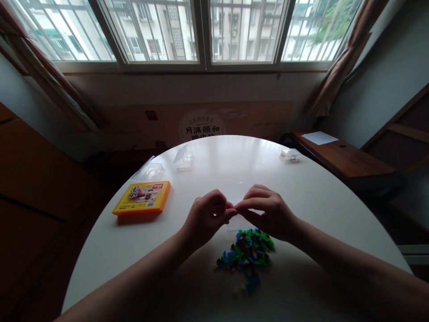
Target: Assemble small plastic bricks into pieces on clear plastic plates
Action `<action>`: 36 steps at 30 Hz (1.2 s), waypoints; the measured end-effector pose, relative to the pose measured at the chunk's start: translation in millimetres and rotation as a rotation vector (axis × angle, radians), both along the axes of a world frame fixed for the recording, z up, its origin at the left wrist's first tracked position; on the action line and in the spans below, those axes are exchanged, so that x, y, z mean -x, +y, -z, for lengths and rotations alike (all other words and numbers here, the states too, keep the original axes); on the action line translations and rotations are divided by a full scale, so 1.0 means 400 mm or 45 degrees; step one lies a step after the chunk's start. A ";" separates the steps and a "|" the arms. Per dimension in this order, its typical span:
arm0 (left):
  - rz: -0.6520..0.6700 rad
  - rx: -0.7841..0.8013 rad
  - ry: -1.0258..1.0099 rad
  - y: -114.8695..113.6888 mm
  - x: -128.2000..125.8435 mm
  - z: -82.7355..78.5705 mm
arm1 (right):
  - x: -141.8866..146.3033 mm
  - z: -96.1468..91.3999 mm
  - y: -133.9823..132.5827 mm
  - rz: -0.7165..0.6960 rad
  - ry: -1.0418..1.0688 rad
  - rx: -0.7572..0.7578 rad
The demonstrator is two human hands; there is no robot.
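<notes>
I take this for a room in a home: across the top of the frame, a wide window (202, 33) looks through metal bars onto what seems an apartment block (231, 27), with a patterned left curtain (55, 80) at upper left and a right curtain (348, 62) at upper right. Brown wooden furniture (36, 174) fills the left edge, a low wooden bench (351, 158) stands at right, and before me spreads a round white surface (318, 201).

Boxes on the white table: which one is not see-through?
The orange box, nearest the camera, with a printed yellow top. Beyond it, the left clear plastic box and right clear plastic box are both transparent.
</notes>
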State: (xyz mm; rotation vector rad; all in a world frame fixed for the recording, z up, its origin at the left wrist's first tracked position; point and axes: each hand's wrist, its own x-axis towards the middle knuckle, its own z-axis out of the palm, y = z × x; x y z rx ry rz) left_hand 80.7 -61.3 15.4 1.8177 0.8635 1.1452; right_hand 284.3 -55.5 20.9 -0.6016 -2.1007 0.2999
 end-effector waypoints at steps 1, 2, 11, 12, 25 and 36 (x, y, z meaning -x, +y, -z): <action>-0.002 0.002 0.006 0.000 0.000 0.001 | 0.001 0.000 0.000 0.001 -0.005 0.003; -0.003 -0.001 0.016 -0.001 0.000 0.002 | 0.001 0.000 -0.001 0.000 -0.009 0.006; -0.036 -0.131 0.160 -0.002 0.009 -0.017 | -0.002 0.001 -0.005 0.004 -0.019 0.081; -0.087 -0.174 0.217 0.005 0.015 -0.018 | -0.004 0.004 -0.002 0.021 -0.032 0.108; 0.128 -0.390 0.991 0.057 0.067 -0.019 | 0.006 0.021 0.002 0.250 -0.646 0.238; 0.203 -0.311 0.992 0.068 0.056 -0.002 | 0.016 0.013 0.010 0.310 -0.759 0.256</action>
